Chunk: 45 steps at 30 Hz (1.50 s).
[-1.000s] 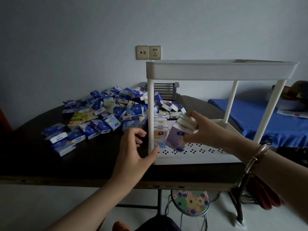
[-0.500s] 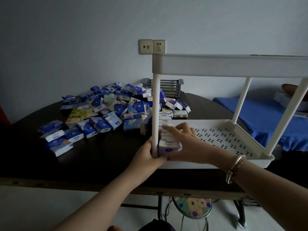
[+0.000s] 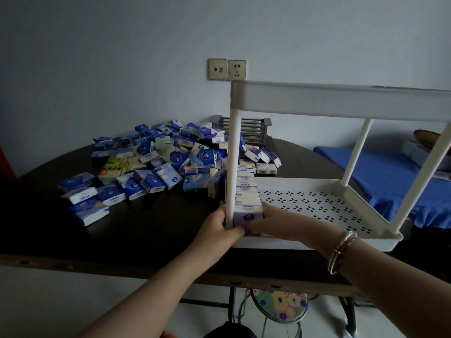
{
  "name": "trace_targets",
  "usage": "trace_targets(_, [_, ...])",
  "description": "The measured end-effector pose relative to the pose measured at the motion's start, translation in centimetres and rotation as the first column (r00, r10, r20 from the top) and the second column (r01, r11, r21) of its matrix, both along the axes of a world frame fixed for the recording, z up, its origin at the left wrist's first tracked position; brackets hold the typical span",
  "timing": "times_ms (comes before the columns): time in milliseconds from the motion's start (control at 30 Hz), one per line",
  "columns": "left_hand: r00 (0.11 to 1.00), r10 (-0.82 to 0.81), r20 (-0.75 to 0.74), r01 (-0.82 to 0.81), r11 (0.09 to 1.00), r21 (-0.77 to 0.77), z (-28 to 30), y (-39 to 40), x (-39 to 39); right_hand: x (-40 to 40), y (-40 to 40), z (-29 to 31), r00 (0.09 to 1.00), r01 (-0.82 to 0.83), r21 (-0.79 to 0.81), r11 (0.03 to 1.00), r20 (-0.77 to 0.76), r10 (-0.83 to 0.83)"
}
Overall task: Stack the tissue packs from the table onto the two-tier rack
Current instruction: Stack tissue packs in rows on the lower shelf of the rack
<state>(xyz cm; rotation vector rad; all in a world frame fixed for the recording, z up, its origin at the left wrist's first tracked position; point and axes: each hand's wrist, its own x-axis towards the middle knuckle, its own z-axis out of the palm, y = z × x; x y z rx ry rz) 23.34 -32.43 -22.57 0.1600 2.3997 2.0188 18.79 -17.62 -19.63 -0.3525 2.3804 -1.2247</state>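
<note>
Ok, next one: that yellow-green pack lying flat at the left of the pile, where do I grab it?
Pinch the yellow-green pack across its two long edges, coming straight down from above. It lies flat, broad face up, on the table, with blue packs crowding its right side, so a side approach is blocked there.

Grey wall (image 3: 122, 57), twin sockets (image 3: 227, 69), dark table (image 3: 146, 235), floral stool (image 3: 279, 304)

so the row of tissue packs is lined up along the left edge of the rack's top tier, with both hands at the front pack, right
Not quite: the row of tissue packs stands on the lower tier, not the top tier. The head view shows it along the left edge, with the left hand and right hand at the front pack.
</note>
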Motion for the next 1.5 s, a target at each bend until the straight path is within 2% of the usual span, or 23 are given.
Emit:
trace_targets(167, [1.0,-0.018,0.005,0.018,1.0,-0.02,0.1,-0.3,0.1,1.3,0.3,1.1,0.996,-0.067,0.126,0.99,-0.057,0.075])
trace_targets(267, [0.999,-0.035,0.013,0.036,0.997,-0.07,0.2,-1.0,0.3,2.1,0.9,2.0,0.986,0.042,0.302,0.952,-0.164,0.008])
trace_targets(333, [0.999,-0.035,0.007,0.035,0.996,-0.088,0.6,-1.8,0.8,3.7,1.3,3.0,0.934,0.168,0.362,0.917,-0.356,-0.03])
trace_targets(433, [0.999,0.007,-0.033,-0.011,0.994,-0.11,1.3,-3.5,1.6,6.1,1.2,4.3,0.763,0.273,0.264,0.925,-0.645,-0.041])
trace_targets(500, [0.997,0.048,-0.057,-0.056,0.987,-0.15,1.4,-5.1,1.9,7.5,0.4,5.0,0.662,0.257,0.201,0.945,-0.749,-0.021])
trace_targets(600, [0.987,0.123,-0.1,-0.143,0.965,-0.22,1.2,-8.2,2.0,9.2,-1.9,5.7,0.595,0.13,0.174,0.976,-0.802,0.063])
trace_targets(700, [0.967,0.212,-0.141,-0.245,0.925,-0.291,0.2,-11.8,2.2,10.0,-5.2,5.6,0.591,0.001,0.171,0.985,-0.795,0.137])
trace_targets(767, [0.931,0.279,-0.236,-0.354,0.849,-0.392,-0.8,-14.0,2.5,9.5,-7.7,5.0,0.598,-0.059,0.174,0.983,-0.783,0.174])
trace_targets(867, [0.827,0.335,-0.452,-0.556,0.61,-0.565,-1.3,-16.9,2.6,7.5,-11.5,3.7,0.641,-0.111,0.15,0.983,-0.745,0.186])
trace_targets(933, [0.77,0.354,-0.531,-0.638,0.442,-0.631,-1.0,-18.6,2.3,5.5,-13.8,2.5,0.69,-0.084,0.152,0.985,-0.704,0.168])
trace_targets(1000, [0.759,0.406,-0.51,-0.642,0.328,-0.693,-0.6,-20.1,1.6,3.7,-15.6,1.4,0.736,-0.039,0.169,0.985,-0.662,0.143])
trace_targets(1067, [0.785,0.46,-0.415,-0.574,0.286,-0.767,-0.3,-21.5,1.0,2.1,-17.0,0.4,0.766,-0.008,0.18,0.984,-0.632,0.122])
trace_targets(1167, [0.833,0.46,-0.307,-0.473,0.306,-0.826,-0.8,-23.1,0.7,0.3,-19.0,-1.0,0.78,-0.013,0.196,0.981,-0.612,0.132])
trace_targets(1300, [0.82,0.343,-0.458,-0.561,0.326,-0.761,-2.2,-23.7,1.3,-2.1,-21.3,-1.8,0.769,-0.013,0.221,0.975,-0.621,0.151])
trace_targets(1400, [0.798,0.247,-0.55,-0.6,0.416,-0.684,-2.8,-23.5,1.5,-3.8,-22.6,-2.1,0.764,-0.018,0.28,0.96,-0.615,0.194])
trace_targets(1500, [0.815,0.212,-0.54,-0.566,0.491,-0.662,-2.9,-23.1,1.7,-5.1,-23.1,-2.5,0.75,-0.038,0.397,0.917,-0.595,0.289])
